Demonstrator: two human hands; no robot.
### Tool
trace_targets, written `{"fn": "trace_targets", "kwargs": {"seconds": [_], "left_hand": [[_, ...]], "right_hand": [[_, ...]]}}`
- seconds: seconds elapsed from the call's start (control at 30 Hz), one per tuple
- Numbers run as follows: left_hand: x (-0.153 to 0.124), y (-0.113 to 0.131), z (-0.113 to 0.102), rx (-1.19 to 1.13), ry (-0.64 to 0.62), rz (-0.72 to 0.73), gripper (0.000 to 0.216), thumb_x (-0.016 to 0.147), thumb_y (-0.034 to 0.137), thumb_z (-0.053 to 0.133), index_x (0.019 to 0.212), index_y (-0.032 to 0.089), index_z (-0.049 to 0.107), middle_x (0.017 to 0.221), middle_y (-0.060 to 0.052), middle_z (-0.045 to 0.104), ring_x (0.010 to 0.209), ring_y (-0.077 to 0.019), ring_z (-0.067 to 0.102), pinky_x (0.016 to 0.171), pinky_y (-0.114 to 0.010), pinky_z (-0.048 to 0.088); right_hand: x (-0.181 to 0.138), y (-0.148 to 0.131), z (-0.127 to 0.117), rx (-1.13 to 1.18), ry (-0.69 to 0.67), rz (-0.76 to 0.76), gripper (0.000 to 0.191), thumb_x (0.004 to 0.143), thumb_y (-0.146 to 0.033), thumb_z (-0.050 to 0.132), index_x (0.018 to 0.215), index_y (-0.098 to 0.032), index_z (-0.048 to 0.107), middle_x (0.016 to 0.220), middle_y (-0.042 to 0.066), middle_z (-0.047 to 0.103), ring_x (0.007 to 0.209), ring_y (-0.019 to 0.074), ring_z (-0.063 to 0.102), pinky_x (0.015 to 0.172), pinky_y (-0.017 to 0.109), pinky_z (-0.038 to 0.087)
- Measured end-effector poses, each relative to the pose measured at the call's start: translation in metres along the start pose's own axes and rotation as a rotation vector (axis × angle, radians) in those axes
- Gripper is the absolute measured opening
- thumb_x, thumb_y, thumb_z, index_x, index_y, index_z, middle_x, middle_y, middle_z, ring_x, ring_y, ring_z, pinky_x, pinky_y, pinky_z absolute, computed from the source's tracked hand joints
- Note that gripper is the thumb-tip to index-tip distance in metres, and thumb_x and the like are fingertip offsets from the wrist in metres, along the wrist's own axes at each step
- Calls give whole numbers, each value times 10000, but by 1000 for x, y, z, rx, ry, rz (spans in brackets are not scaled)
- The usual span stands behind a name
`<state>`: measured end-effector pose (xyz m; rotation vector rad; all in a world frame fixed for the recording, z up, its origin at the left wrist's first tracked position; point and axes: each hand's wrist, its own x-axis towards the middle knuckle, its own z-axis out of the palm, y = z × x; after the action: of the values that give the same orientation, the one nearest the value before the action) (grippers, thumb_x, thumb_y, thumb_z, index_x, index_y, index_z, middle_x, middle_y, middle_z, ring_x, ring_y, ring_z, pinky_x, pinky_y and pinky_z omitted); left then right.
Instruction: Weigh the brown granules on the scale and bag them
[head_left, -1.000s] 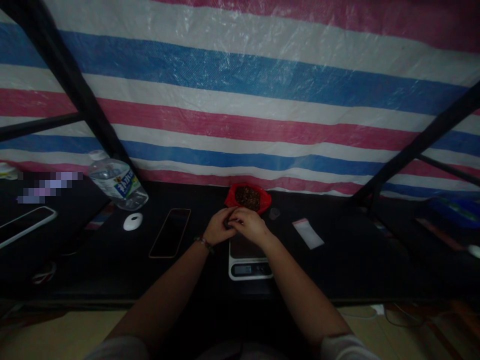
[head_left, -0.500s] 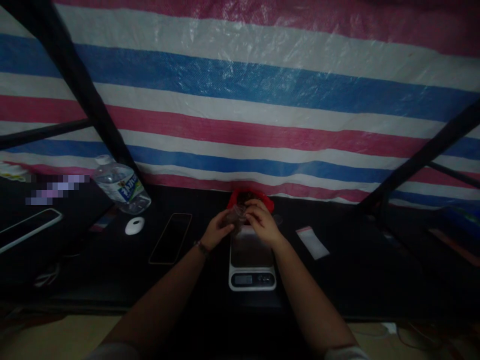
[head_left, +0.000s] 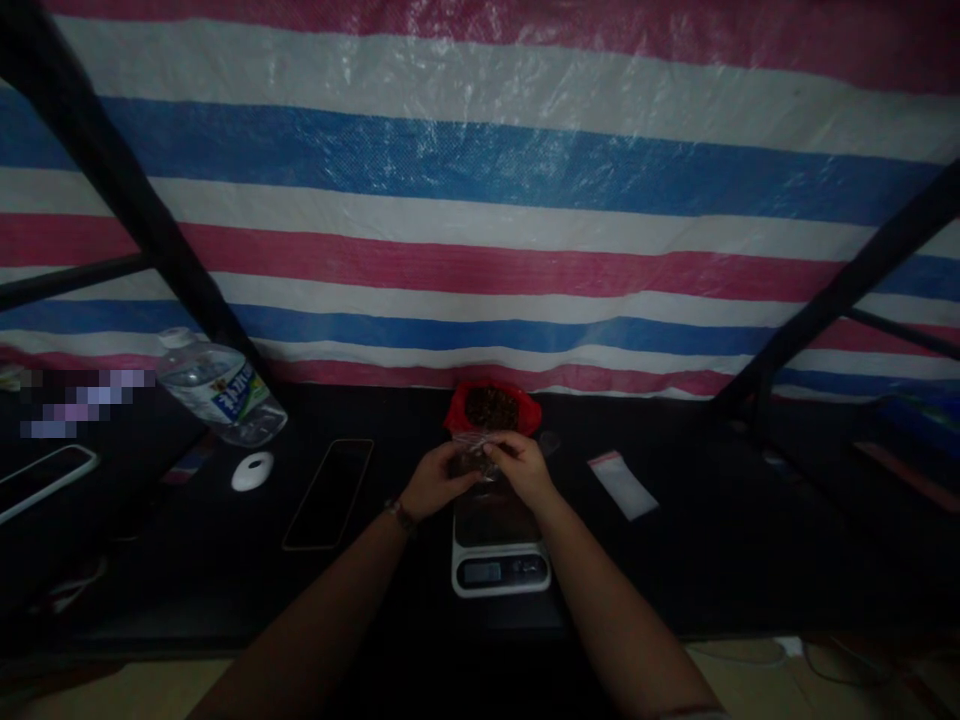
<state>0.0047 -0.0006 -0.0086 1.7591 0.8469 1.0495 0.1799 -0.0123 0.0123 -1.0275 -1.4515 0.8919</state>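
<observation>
Between my two hands is a small clear plastic bag (head_left: 471,458) with something brownish showing in it. My left hand (head_left: 436,482) pinches its left side, thumb in front. On the right, the thumb and fingers of my right hand (head_left: 523,465) close on the bag's upper edge. Both hands are above the back part of a white kitchen scale (head_left: 501,570), whose small display faces me. Just behind them sits a red bag (head_left: 455,412), its mouth spread around dark brown bits (head_left: 491,408) too small to name.
Right of the scale lies a small pack of white bags (head_left: 624,487), with a small clear round piece (head_left: 549,442) behind. A phone (head_left: 330,495), a white mouse (head_left: 253,471) and a large plastic bottle (head_left: 223,390) stand to the left. Striped sheeting (head_left: 480,270) hangs behind, between dark metal bars.
My right hand has come down from over the red bag to the clear bag's edge, uncovering the brown bits. The whole view has shifted slightly.
</observation>
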Motion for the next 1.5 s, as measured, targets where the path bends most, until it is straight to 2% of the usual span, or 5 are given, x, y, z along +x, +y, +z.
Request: {"fn": "trace_targets", "kwargs": {"seconds": [0.43,0.57,0.77,0.93,1.5], "left_hand": [[-1,11,2,40,21,49,387,753,289,659,1116,166,602,1057,-91,664,955,-216,624,872,-375,497],[-3,10,0,47,34,51,360,753,351,656,1063,169,632,1018,-82,676,916,-218,633,847,-376,507],[-1,10,-2,-103,230,-31,270,786,417,606,869,161,637,859,-52,685,796,-175,640,762,-322,524],[1,9,-3,-151,313,-75,262,765,415,635,833,163,625,799,-21,662,736,-141,620,706,-272,513],[2,19,2,-90,292,-234,249,711,388,655,741,141,657,701,-14,665,638,-126,596,618,-230,476]], "right_hand": [[0,0,1,10,32,1,203,747,-371,643,794,-177,682,779,40,681,745,168,620,711,286,493],[-1,-4,0,40,47,30,208,744,-381,647,765,-178,687,734,28,681,693,159,610,672,281,492],[-2,-9,1,90,24,82,205,724,-378,660,752,-176,681,684,10,666,628,138,588,618,257,473],[-2,-7,3,119,52,137,208,713,-374,661,752,-169,668,668,11,656,594,132,573,576,242,454],[-1,-4,2,111,116,157,183,698,-354,657,706,-172,635,632,-3,637,548,117,558,537,223,435]]}}
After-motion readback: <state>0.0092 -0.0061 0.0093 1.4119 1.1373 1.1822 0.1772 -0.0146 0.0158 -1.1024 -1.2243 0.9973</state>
